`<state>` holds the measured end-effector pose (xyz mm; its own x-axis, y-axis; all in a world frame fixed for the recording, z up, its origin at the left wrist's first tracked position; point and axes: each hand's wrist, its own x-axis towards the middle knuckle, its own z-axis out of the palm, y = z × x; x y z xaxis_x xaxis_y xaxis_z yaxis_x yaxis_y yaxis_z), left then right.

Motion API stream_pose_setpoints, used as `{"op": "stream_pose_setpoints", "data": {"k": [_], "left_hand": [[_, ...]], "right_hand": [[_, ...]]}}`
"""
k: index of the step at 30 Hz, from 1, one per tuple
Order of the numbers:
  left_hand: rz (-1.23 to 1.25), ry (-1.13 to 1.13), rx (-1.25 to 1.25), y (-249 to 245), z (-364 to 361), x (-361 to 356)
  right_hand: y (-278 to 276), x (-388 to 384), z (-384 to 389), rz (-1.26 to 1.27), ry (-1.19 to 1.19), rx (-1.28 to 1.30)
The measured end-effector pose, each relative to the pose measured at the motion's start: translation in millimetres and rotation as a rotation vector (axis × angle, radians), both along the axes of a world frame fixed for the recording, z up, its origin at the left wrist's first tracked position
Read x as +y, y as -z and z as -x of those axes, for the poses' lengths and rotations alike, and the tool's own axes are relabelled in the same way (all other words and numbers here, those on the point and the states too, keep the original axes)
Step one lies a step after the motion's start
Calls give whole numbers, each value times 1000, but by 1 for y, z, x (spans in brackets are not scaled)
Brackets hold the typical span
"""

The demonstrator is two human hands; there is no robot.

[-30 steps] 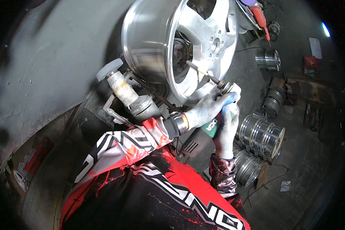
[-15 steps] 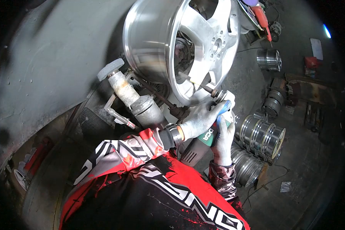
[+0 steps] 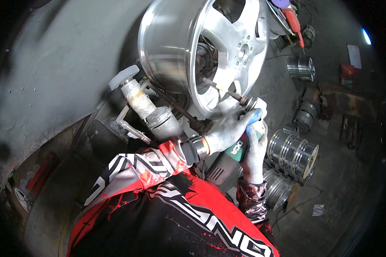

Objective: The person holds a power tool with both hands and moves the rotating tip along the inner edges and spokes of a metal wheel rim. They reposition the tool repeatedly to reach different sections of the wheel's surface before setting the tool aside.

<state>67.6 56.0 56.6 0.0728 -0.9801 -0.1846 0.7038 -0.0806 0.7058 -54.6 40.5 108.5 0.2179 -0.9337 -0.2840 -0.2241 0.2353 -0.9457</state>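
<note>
My left hand (image 3: pixel 230 132), in a white glove with blue fingertips and with a dark band at the wrist, is wrapped round the front of a green and black DCA power grinder (image 3: pixel 236 150). My right hand (image 3: pixel 255 155), gloved alike, closes on the same tool from the other side. A long thin shaft (image 3: pixel 227 92) sticks out of the grinder's head. Its tip overlaps an opening between the spokes of a large silver alloy wheel (image 3: pixel 169 47), which stands upright in front of me.
Left of my hands is a grey tool with a round pad (image 3: pixel 124 77). Shiny wheel rims (image 3: pixel 291 152) lie stacked on the floor at right, with a cable (image 3: pixel 302 205) beside them. A red power tool (image 3: pixel 293 23) is at upper right.
Both hands and the grinder have shifted slightly to the right, and the shaft's tip has moved a little with them. The large wheel stays in the same place.
</note>
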Motion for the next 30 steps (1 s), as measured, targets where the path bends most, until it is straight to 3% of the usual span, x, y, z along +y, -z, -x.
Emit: {"op": "stream_pose_setpoints", "data": {"k": [2,18,20,23,26,30], "left_hand": [[57,57,144,-6,-4,-5],[84,66,135,-5,-2,-9],[22,140,58,-4,-7,-3],[0,49,-31,1,2,7],[-69,88,37,-1,5,13],[22,52,-147,-5,-4,1]], "right_hand": [[-2,-4,-2,23,-14,-5],[1,0,-2,37,16,-53],[4,4,2,36,35,-59],[6,11,11,-9,26,-30],[6,13,11,-52,9,-23],[-1,6,3,39,22,-10]]}}
